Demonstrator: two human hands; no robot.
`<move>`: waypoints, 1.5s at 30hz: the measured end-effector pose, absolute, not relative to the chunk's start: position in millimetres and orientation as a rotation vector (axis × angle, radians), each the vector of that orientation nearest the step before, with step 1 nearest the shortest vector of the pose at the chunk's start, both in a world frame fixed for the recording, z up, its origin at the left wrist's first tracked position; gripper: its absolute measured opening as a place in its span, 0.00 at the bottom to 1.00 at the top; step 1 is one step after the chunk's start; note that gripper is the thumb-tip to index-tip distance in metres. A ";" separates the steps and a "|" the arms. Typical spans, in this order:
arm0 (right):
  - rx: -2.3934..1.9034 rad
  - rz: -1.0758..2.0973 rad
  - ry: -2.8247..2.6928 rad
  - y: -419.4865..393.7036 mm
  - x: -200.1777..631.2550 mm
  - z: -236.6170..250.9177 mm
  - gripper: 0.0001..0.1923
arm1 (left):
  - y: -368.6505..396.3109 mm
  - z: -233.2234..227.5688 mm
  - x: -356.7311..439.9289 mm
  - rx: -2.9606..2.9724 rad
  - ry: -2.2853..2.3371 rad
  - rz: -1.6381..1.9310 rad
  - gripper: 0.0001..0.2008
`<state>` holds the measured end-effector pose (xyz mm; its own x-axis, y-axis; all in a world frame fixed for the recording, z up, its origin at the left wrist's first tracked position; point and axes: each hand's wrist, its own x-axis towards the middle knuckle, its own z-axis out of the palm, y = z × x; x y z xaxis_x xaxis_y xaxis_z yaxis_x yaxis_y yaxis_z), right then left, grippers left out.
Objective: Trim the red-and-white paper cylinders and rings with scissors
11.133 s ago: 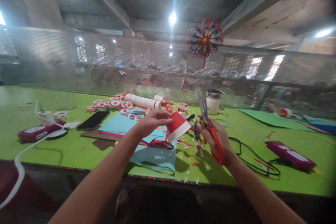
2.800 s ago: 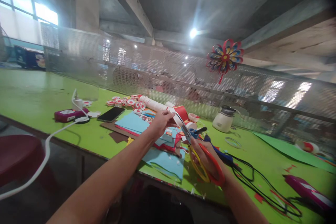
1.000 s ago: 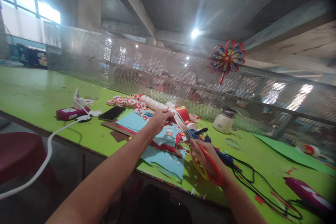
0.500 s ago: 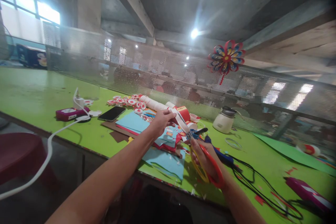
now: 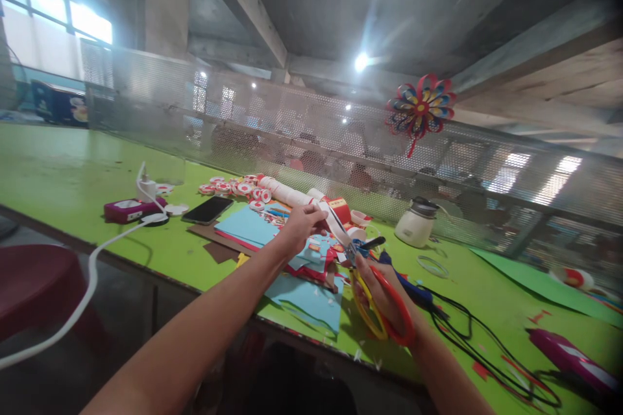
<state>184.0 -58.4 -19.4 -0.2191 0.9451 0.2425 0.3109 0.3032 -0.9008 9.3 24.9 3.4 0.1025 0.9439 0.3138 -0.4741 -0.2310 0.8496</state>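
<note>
Since half a second ago we see almost no shift: our left hand (image 5: 300,225) stays pinched on the red and white paper piece (image 5: 335,213), held above the green table (image 5: 63,175), and the scissors (image 5: 374,292) keep their blades against that piece. Our right hand (image 5: 384,295) is closed through the red and yellow handle loops; the blades look nearly closed, though blur prevents certainty. Blue paper sheets (image 5: 246,225) lie under our left wrist, beside a dark phone (image 5: 207,210). A paper flower (image 5: 421,107) hangs on the mesh screen (image 5: 272,123). No writing or labels are legible to us.
</note>
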 end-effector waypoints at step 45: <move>-1.085 0.903 -1.980 -60.9 190.5 -11.8 0.24 | 36.8 13.4 -11.5 0.994 0.399 1.595 0.07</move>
<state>190.5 -60.9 -11.8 -0.4082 0.8809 0.2396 0.3965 0.4074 -0.8227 -11.5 36.8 13.4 0.0163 0.9241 0.3819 -0.6358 -0.2852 0.7172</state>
